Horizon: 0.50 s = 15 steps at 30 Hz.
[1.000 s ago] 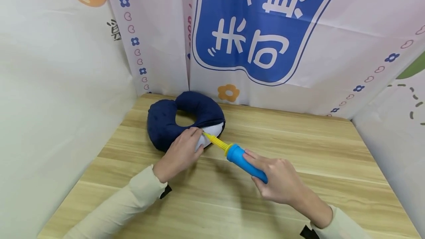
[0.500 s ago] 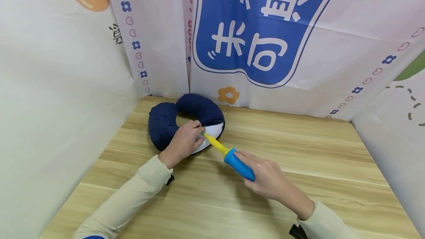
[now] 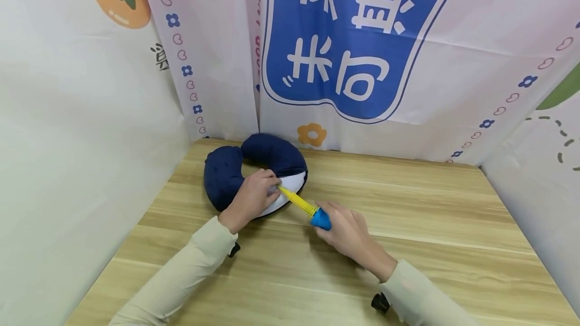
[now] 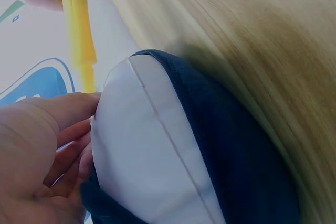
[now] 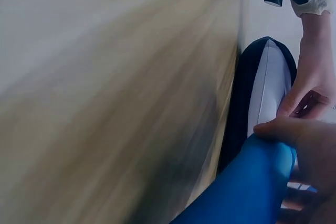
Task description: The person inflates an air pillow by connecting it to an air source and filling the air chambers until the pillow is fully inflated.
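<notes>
A navy U-shaped neck pillow [image 3: 222,177] lies at the back left of the table, its cover parted over a white inner lining [image 3: 293,181]. My left hand [image 3: 250,197] pinches the lining's edge, thumb and fingertips right where the yellow nozzle [image 3: 298,201] of a hand pump meets it. The left wrist view shows the nozzle [image 4: 79,30] coming down to the thumb; the tip is hidden behind it. My right hand [image 3: 346,233] grips the pump's blue barrel [image 3: 320,219], hiding most of it in the head view. The barrel [image 5: 247,182] fills the lower right wrist view.
The wood-grain table [image 3: 430,225] extends to the right and in front of both arms. A printed white cloth [image 3: 430,89] hangs along its back edge, with white walls [image 3: 90,114] at the sides. Black camera mounts [image 3: 380,303] sit under both wrists.
My right hand has moved left toward the pillow, and less of the blue barrel shows ahead of it. My left hand stays at the nozzle tip. The head view has tilted slightly.
</notes>
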Motion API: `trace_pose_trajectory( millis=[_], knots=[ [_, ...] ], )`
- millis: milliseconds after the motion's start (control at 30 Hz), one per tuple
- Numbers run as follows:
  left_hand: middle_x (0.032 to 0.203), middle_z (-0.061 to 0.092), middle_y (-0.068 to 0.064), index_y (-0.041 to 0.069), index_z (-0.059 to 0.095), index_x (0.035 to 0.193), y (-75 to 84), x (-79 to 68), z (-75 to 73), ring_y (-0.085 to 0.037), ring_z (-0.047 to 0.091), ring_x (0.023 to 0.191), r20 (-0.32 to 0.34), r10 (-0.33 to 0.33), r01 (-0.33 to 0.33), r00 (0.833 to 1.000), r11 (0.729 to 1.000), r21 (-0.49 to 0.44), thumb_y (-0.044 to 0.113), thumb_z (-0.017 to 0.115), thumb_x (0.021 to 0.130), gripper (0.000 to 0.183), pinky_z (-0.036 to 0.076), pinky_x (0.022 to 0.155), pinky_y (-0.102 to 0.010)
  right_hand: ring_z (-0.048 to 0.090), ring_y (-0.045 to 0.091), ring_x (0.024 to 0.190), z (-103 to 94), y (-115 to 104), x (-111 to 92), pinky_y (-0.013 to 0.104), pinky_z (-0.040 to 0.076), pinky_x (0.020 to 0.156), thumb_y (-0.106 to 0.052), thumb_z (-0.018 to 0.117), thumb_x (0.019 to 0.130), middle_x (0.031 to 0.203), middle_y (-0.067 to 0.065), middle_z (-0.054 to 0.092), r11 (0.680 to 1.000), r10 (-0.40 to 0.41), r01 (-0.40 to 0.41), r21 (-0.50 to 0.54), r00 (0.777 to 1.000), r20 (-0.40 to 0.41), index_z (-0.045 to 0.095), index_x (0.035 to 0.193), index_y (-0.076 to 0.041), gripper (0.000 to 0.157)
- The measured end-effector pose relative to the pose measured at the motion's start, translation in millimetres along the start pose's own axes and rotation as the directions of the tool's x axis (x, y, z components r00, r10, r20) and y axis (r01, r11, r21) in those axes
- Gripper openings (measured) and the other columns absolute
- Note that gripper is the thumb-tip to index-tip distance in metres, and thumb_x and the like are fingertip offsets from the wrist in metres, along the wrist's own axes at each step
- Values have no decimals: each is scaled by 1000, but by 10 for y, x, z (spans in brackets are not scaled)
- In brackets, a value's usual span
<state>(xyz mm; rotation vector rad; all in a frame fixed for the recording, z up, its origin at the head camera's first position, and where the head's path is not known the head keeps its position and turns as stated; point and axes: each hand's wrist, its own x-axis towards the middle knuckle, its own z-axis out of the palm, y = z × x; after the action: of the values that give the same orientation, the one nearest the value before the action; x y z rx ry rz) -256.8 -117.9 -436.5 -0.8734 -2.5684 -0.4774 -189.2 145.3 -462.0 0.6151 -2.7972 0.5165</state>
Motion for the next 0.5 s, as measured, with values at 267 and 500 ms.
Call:
trace_pose_trajectory(
  millis=[267,500],
  knots=[
    [103,75,-6,5,81,105,-24,-3,-9,-22,66,91,6,-1,1,1000,1000,-16,12,88,87,21,59,81,-35,62,14,75,115,-112,120,30,50,55,-38,85,90,105,4,72,991,95,-95,99,995,6,72,125,-10,47],
    [106,73,-6,5,80,108,-35,-38,37,-21,65,91,-34,-4,3,999,999,-33,12,86,89,21,59,80,-33,67,15,78,98,-55,139,32,57,59,-30,86,89,109,6,75,994,56,-49,100,996,-76,74,122,-9,41]
  ],
)
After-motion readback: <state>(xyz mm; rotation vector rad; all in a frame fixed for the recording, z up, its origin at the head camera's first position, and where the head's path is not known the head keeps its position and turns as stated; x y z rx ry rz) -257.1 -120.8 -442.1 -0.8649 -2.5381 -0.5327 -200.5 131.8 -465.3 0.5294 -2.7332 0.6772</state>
